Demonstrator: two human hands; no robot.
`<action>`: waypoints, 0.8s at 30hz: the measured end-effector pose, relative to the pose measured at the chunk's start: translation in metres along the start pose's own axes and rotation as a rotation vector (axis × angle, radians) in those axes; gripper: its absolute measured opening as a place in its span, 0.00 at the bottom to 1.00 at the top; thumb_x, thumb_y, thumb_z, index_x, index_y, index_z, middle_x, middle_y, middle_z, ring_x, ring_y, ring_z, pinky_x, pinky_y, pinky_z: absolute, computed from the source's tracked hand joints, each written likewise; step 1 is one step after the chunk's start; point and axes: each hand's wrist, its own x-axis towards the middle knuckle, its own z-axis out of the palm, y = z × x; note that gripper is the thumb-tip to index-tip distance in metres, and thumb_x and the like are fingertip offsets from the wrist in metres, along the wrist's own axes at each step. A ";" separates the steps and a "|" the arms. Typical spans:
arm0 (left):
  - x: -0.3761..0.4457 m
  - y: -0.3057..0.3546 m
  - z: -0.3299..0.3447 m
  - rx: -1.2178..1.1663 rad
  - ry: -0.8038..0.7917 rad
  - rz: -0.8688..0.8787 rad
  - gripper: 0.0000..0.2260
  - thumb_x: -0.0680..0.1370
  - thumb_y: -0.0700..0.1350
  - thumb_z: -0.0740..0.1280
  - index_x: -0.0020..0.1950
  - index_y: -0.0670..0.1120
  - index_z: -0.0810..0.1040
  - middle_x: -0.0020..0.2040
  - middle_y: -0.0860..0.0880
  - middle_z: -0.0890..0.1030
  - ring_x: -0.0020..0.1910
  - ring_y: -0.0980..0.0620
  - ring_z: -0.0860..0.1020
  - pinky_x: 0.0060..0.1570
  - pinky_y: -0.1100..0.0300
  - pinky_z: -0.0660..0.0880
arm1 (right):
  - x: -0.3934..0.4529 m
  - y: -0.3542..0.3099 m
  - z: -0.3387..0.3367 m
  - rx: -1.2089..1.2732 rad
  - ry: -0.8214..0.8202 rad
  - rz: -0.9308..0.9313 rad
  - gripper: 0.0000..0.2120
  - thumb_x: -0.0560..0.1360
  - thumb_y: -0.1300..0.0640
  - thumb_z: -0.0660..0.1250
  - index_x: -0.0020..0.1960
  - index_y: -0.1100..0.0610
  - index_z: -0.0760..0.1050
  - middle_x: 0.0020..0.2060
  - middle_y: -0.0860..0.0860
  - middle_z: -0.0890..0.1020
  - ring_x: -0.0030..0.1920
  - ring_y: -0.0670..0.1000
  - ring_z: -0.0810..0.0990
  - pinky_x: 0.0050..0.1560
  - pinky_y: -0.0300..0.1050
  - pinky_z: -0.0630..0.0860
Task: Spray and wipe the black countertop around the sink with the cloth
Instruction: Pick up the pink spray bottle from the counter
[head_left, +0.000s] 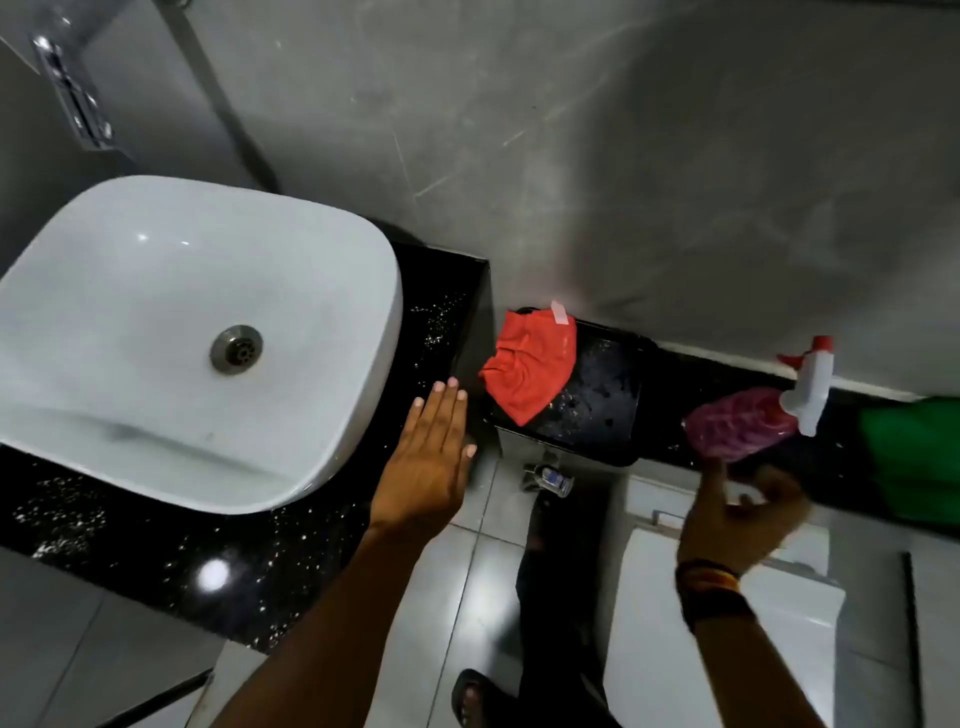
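A white basin (171, 332) sits on the black speckled countertop (218, 566). My left hand (431, 457) lies flat with its fingers straight, empty, at the countertop's right edge beside the basin. A red cloth (530, 369) lies crumpled on a black bin lid (608, 405) just right of the counter. Further right, a pink spray bottle (737, 431) with a white and red trigger head is tilted over a black ledge. My right hand (743, 519) is blurred right under the bottle's base, thumb against it and fingers curled; whether it grips the bottle is unclear.
A chrome tap (72, 98) is mounted on the grey wall behind the basin. A white toilet cistern (727, 623) stands at lower right, and something green (914, 457) at the far right. My sandalled foot (472, 696) is on the grey floor tiles.
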 end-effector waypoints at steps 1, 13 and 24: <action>0.000 -0.001 0.001 0.020 0.009 -0.005 0.28 0.87 0.50 0.49 0.85 0.37 0.55 0.86 0.39 0.55 0.86 0.42 0.52 0.85 0.44 0.51 | 0.017 0.001 -0.001 0.048 0.030 0.002 0.25 0.71 0.58 0.78 0.61 0.51 0.68 0.58 0.61 0.73 0.57 0.62 0.76 0.60 0.61 0.77; -0.002 -0.003 0.004 -0.021 0.025 0.003 0.29 0.88 0.51 0.49 0.85 0.37 0.52 0.87 0.40 0.51 0.87 0.43 0.48 0.85 0.44 0.51 | 0.107 -0.062 0.038 0.080 -0.415 -0.077 0.23 0.76 0.56 0.70 0.71 0.45 0.75 0.62 0.49 0.83 0.63 0.49 0.81 0.68 0.51 0.76; -0.002 -0.004 0.007 -0.027 0.033 -0.013 0.29 0.87 0.52 0.47 0.85 0.38 0.51 0.87 0.40 0.50 0.87 0.43 0.48 0.84 0.42 0.55 | 0.004 -0.062 0.011 -0.036 -0.884 0.267 0.18 0.77 0.32 0.61 0.52 0.42 0.83 0.42 0.57 0.86 0.44 0.55 0.86 0.54 0.65 0.82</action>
